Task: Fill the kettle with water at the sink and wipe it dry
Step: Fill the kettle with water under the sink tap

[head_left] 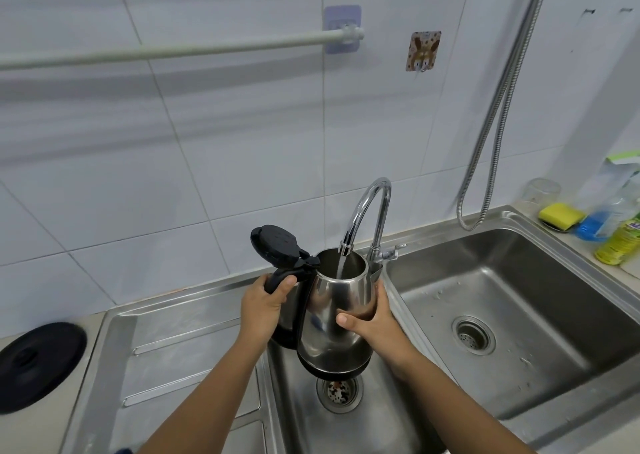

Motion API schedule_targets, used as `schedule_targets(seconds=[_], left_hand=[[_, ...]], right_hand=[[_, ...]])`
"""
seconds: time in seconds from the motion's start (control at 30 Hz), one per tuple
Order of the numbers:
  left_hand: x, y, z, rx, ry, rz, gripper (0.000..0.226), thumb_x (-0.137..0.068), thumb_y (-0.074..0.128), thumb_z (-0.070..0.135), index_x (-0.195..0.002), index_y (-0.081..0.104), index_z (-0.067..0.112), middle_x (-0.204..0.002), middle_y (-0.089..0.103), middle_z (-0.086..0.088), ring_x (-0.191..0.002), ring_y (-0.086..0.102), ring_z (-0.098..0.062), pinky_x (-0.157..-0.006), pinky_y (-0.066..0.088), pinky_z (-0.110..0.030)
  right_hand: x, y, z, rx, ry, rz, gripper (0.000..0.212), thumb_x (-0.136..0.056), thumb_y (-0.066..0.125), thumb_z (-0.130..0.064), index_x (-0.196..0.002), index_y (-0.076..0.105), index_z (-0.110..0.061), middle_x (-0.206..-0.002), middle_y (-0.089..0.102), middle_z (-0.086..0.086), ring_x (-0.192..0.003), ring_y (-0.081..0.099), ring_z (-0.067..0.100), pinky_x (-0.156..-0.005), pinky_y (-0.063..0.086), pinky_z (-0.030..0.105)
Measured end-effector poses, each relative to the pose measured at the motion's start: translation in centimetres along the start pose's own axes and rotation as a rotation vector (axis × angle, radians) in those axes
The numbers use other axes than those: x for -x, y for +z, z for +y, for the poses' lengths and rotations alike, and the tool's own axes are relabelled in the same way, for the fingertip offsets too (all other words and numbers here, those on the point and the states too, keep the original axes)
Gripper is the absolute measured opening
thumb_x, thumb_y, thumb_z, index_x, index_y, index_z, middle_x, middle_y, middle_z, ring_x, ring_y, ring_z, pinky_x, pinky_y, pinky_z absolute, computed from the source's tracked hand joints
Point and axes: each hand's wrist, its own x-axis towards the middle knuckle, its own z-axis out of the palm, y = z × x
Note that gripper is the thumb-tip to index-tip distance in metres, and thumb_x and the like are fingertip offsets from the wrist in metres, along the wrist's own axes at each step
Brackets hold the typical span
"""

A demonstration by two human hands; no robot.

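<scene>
the person is standing at the sink [512, 245] and holding the kettle [332, 315] up in the air over the left basin, right above its drain [338, 392], with nothing resting on the steel. the left hand [261, 309] is gripping the black handle [277, 280], fingers curled tight round it and the thumb lying along the top, while the right hand [369, 322] is cupping the shiny body from the far side, its fingers wrapped against the metal and the thumb pressing the near face. the lid [275, 251] is standing flipped open behind the handle, so the mouth is gaping upward, and the kettle's long axis is sitting close to upright, leaning a little away from the person. what everything is turning on is the spout of the tap [346, 247] hanging just above the rim, near the back of the opening, with a thin stream of water [341, 267] falling straight inside; the mouth is lying up and slightly beyond both hands, and the right hand is the nearer to the stream. i'd judge the filling is under way, with the wiping not yet begun. the water level inside is hidden by the wall of the kettle, and the right fingers on the far side are out of sight. no cloth is showing that i can make out; a yellow sponge [561, 215] is sitting on the worktop [519, 208] at the far right, and a black round base [41, 367] is lying well off to the left.
</scene>
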Motion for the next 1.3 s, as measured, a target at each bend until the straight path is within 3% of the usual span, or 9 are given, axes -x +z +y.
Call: schedule_targets(seconds=[0.2, 0.4, 0.8, 1.13, 1.2, 1.3], left_hand=[[0.1, 0.0, 0.6, -0.022, -0.013, 0.016, 0.056, -0.062, 0.055, 0.07, -0.086, 0.062, 0.02, -0.074, 0.067, -0.004, -0.072, 0.063, -0.019, -0.064, 0.044, -0.029], [-0.4, -0.2, 0.5, -0.044, -0.017, 0.021, 0.024, -0.087, 0.062, 0.042, -0.087, 0.062, 0.018, -0.076, 0.067, -0.005, -0.071, 0.061, -0.015, -0.06, 0.039, -0.024], [-0.7, -0.9, 0.4, -0.034, -0.024, -0.041, 0.031, -0.086, 0.061, 0.045, -0.084, 0.062, 0.014, -0.074, 0.066, -0.004, -0.069, 0.059, -0.015, -0.059, 0.038, -0.026], [-0.4, -1.7, 0.6, 0.002, -0.021, -0.073, 0.029, -0.087, 0.06, 0.045, -0.084, 0.063, 0.016, -0.078, 0.067, -0.006, -0.071, 0.06, -0.014, -0.059, 0.038, -0.026], [-0.5, -1.8, 0.4, 0.001, -0.012, -0.072, 0.029, -0.086, 0.06, 0.046, -0.082, 0.062, 0.018, -0.078, 0.067, -0.007, -0.07, 0.06, -0.015, -0.059, 0.038, -0.026], [-0.9, -1.9, -0.3, -0.003, -0.009, -0.079, 0.031, -0.085, 0.06, 0.049, -0.081, 0.062, 0.018, -0.08, 0.07, -0.008, -0.073, 0.062, -0.018, -0.06, 0.039, -0.028]], right_hand=[[-0.3, -0.6, -1.0, -0.034, 0.03, -0.079, 0.149, -0.037, 0.1, -0.061, -0.16, 0.023, -0.029, -0.147, 0.058, -0.004, -0.137, 0.055, 0.021, -0.121, 0.04, 0.049], [-0.3, 0.0, -1.6, -0.055, 0.022, -0.087, 0.139, -0.043, 0.1, -0.057, -0.158, 0.028, -0.028, -0.143, 0.062, -0.007, -0.134, 0.058, 0.018, -0.12, 0.041, 0.048], [1.3, 1.0, -2.0, -0.078, -0.004, -0.006, 0.112, -0.058, 0.099, -0.04, -0.152, 0.039, -0.027, -0.136, 0.069, -0.005, -0.126, 0.066, 0.015, -0.115, 0.047, 0.046], [1.7, 1.6, -2.7, -0.026, -0.021, 0.017, 0.119, -0.053, 0.1, -0.047, -0.153, 0.038, -0.029, -0.138, 0.068, -0.005, -0.128, 0.064, 0.017, -0.117, 0.045, 0.049], [1.7, 1.7, -2.7, -0.028, -0.029, 0.017, 0.111, -0.061, 0.099, -0.037, -0.153, 0.039, -0.026, -0.137, 0.068, -0.004, -0.127, 0.065, 0.017, -0.115, 0.047, 0.045], [1.6, 1.8, -2.3, -0.03, -0.028, 0.024, 0.099, -0.07, 0.095, -0.026, -0.152, 0.039, -0.026, -0.135, 0.069, -0.005, -0.124, 0.066, 0.013, -0.104, 0.052, 0.03]])
